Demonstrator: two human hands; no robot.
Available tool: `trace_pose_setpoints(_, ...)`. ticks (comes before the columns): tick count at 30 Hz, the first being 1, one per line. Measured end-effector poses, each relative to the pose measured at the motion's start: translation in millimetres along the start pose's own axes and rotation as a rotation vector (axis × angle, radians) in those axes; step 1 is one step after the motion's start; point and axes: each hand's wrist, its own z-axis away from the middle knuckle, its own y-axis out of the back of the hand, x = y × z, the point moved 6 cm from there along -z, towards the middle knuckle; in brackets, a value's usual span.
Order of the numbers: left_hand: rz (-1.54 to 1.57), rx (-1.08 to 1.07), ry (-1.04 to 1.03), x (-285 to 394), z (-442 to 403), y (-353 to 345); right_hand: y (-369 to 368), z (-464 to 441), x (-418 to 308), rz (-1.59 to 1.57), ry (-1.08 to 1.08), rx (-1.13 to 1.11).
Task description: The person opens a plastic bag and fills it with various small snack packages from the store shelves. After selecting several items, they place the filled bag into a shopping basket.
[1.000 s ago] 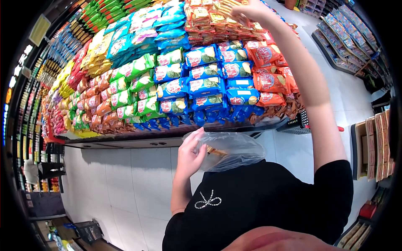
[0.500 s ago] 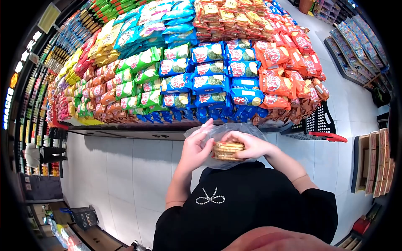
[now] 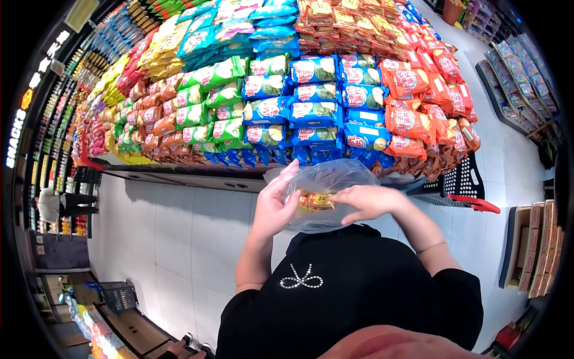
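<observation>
A clear plastic bag (image 3: 341, 173) hangs in front of the black shirt. My left hand (image 3: 277, 200) holds the bag's left side between thumb and fingers. Inside the bag's opening lie red and yellow wrapped snack packs (image 3: 315, 202). My right hand (image 3: 372, 203) reaches in from the right, its fingertips at the packs and its thumb spread below. Beyond the bag, blue snack packs (image 3: 314, 113) are stacked on the display, with orange packs (image 3: 406, 119) to their right and green packs (image 3: 227, 130) to their left.
A black basket with a red handle (image 3: 475, 203) stands right of the display. Cartons (image 3: 535, 248) are stacked at the far right. A person (image 3: 51, 204) stands by the left shelves. Another person's hand (image 3: 177, 348) shows at the bottom, near a dark basket (image 3: 118, 296).
My right hand has come down from the upper display with a stack of snack packs to the bag, where its fingers have since loosened around them. The view has shifted slightly.
</observation>
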Motion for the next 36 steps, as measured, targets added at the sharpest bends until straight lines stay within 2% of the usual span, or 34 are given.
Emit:
trace_pose_setpoints(1, -0.012, 0.002, 0.006, 1, 1, 2, 18, 7, -15, -0.039, 0.143, 0.009)
trace_pose_setpoints(2, -0.024, 0.003, 0.013, 1, 2, 4, 50, 13, -38, -0.132, 0.163, 0.045)
trace_pose_setpoints(3, -0.024, 0.003, 0.011, 2, 3, 5, 77, 17, -48, -0.159, 0.263, 0.183)
trace_pose_setpoints(5, 0.005, 0.016, 0.029, 2, 4, 10, 135, 20, -69, -0.068, 0.252, 0.418)
trace_pose_setpoints(7, -0.007, 0.018, 0.012, 2, 7, 15, 188, 7, -72, 0.196, 0.237, 0.686)
trace_pose_setpoints(9, -0.028, 0.029, -0.017, 3, 8, 22, 240, -22, -57, 0.16, 0.23, 0.814)
trace_pose_setpoints(14, -0.011, 0.044, 0.008, -7, 17, 35, 328, -111, -21, 0.702, -0.072, 1.099)
trace_pose_setpoints(16, -0.009, 0.04, 0.015, -12, 20, 39, 351, -154, 2, 0.816, -0.215, 1.0)
trace_pose_setpoints(19, -0.01, 0.078, 0.021, -13, 24, 50, 371, -196, 28, 0.986, -0.311, 0.879)
trace_pose_setpoints(26, -0.086, 0.144, 0.017, -14, 30, 75, 389, -203, 34, 0.864, -0.369, 0.793)
trace_pose_setpoints(28, -0.106, 0.15, 0.018, -14, 31, 77, 390, -195, 26, 0.881, -0.32, 0.845)
trace_pose_setpoints(31, -0.046, 0.158, 0.037, -15, 31, 78, 401, -192, 21, 1.006, -0.451, 0.884)
trace_pose_setpoints(33, -0.046, 0.175, 0.057, -15, 31, 78, 409, -180, 12, 0.799, -0.391, 1.137)
trace_pose_setpoints(36, -0.08, 0.157, 0.061, -16, 32, 78, 396, -185, -27, 0.813, -0.354, 1.208)
